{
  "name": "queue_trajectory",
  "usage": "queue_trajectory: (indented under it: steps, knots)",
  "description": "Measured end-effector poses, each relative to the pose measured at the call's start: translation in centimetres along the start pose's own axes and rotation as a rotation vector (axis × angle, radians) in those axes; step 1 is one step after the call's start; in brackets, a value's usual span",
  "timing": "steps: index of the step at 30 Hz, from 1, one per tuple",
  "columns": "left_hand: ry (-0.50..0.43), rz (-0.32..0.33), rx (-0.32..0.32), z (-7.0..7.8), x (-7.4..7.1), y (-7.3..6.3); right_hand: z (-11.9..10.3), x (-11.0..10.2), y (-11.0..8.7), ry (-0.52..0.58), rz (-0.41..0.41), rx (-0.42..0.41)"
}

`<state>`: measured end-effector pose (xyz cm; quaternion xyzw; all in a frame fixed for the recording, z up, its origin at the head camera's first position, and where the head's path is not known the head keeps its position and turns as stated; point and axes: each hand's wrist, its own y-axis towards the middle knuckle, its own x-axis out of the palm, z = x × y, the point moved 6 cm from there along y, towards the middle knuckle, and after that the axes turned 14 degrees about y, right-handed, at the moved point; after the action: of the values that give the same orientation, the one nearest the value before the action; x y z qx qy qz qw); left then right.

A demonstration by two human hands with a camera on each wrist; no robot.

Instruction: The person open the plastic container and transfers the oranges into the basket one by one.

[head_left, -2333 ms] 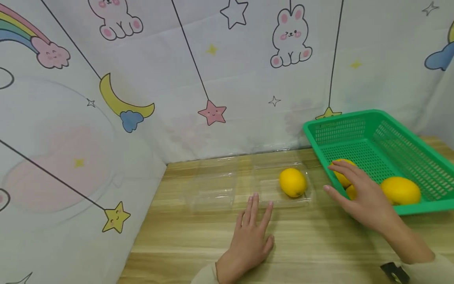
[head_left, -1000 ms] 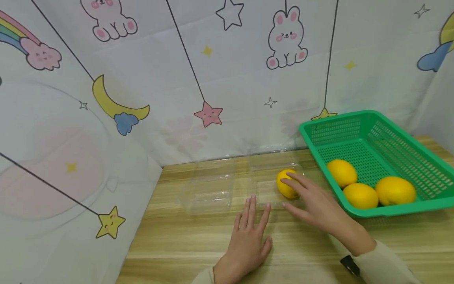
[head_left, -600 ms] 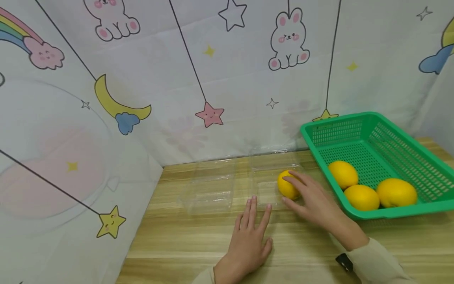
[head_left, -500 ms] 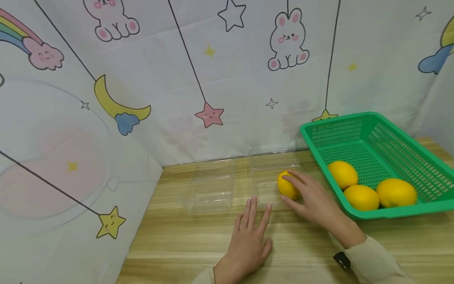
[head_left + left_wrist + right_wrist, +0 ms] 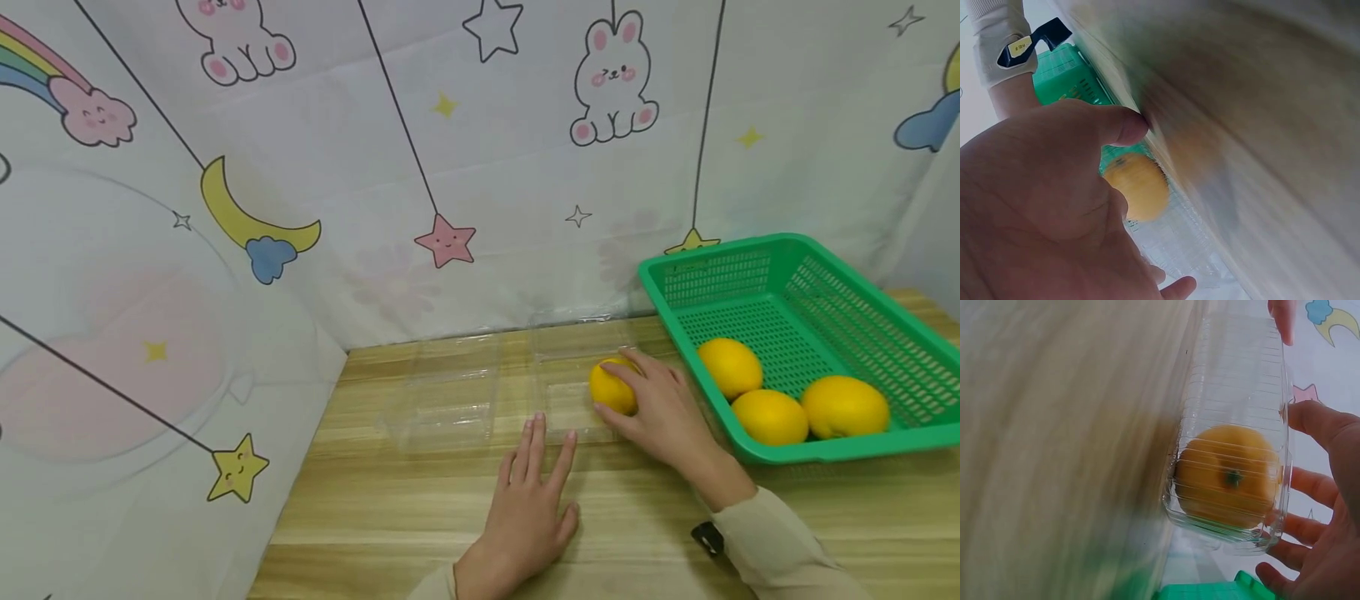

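A yellow lemon (image 5: 606, 389) sits in the right part of a clear plastic box (image 5: 558, 367). My right hand (image 5: 666, 412) reaches over the box's right end, thumb and fingers curved around the lemon. Through the clear wall, the right wrist view shows the lemon (image 5: 1229, 481) with its green stem end, and my fingers (image 5: 1313, 484) over the rim. My left hand (image 5: 525, 504) lies spread on the table, its fingertips at the box's near edge. It holds nothing; in the left wrist view its thumb (image 5: 1122, 127) is stretched out near the lemon (image 5: 1138, 187).
A second clear plastic box (image 5: 450, 392) stands left of the first. At the right is a green basket (image 5: 862, 450) with 3 lemons (image 5: 768, 417) near its front left. A patterned cloth (image 5: 517, 183) hangs behind the wooden table (image 5: 360, 500).
My right hand has moved left from above the basket to the box, and its fingers have closed in around the lemon there. My left hand has stayed in place.
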<state>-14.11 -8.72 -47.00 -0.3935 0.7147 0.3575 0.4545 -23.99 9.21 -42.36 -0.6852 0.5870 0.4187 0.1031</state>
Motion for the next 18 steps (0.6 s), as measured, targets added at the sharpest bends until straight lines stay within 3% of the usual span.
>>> queue_trajectory:
  steps: [5,12,18]
  knots:
    - [-0.003,-0.006,0.004,-0.03,-0.19,-0.09,0.2,0.36,0.29,0.002,0.004,0.025]
    - [-0.035,-0.068,0.009,-0.09,-0.75,-0.12,0.65,0.9,0.41,0.011,-0.008,0.032]
    - [-0.021,-0.055,0.008,-0.14,-0.54,-0.06,0.41,0.87,0.62,-0.045,-0.027,0.016]
